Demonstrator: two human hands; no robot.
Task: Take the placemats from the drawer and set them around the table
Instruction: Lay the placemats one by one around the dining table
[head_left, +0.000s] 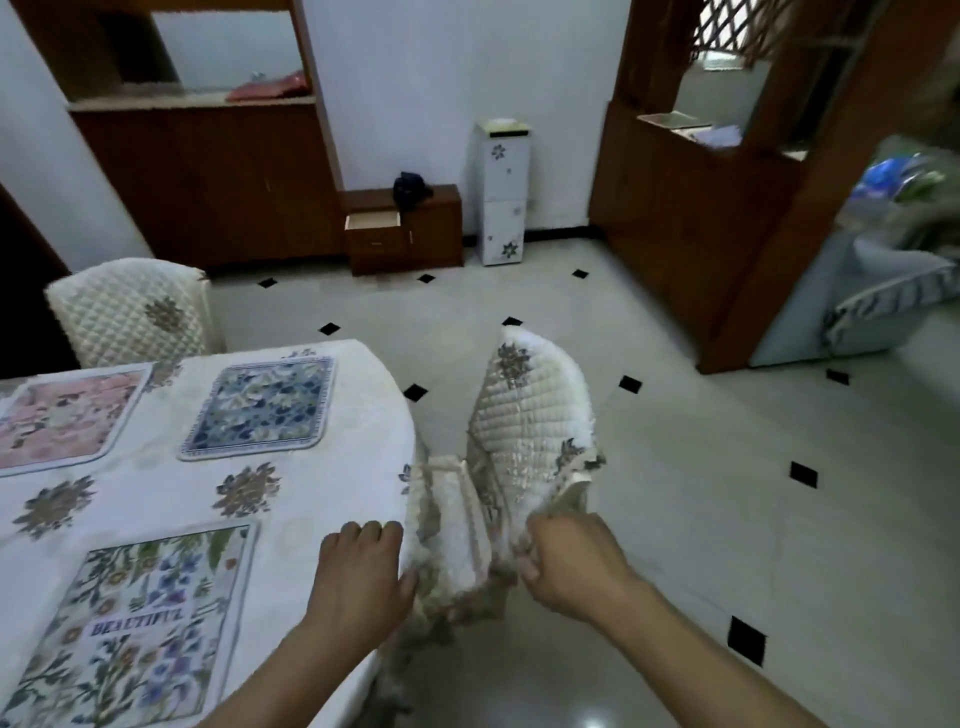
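Note:
Three placemats lie on the white-clothed table (322, 493): a pink floral one (57, 415) at the far left, a blue floral one (265, 405) in the middle, and a green-and-blue one reading "BEAUTIFUL" (135, 634) nearest me. My left hand (358, 577) rests flat on the table's right edge, fingers spread, holding nothing. My right hand (566, 561) is closed on the quilted cover of a chair back (524, 421) beside the table. Far across the room, a small wooden cabinet has its drawer (373, 221) pulled open.
A second quilted chair (135, 312) stands at the table's far left. A white floral tower unit (503, 192) stands beside the small cabinet (415, 228). Wooden partitions (691, 218) flank the tiled floor, and a covered appliance (852, 296) sits at the right.

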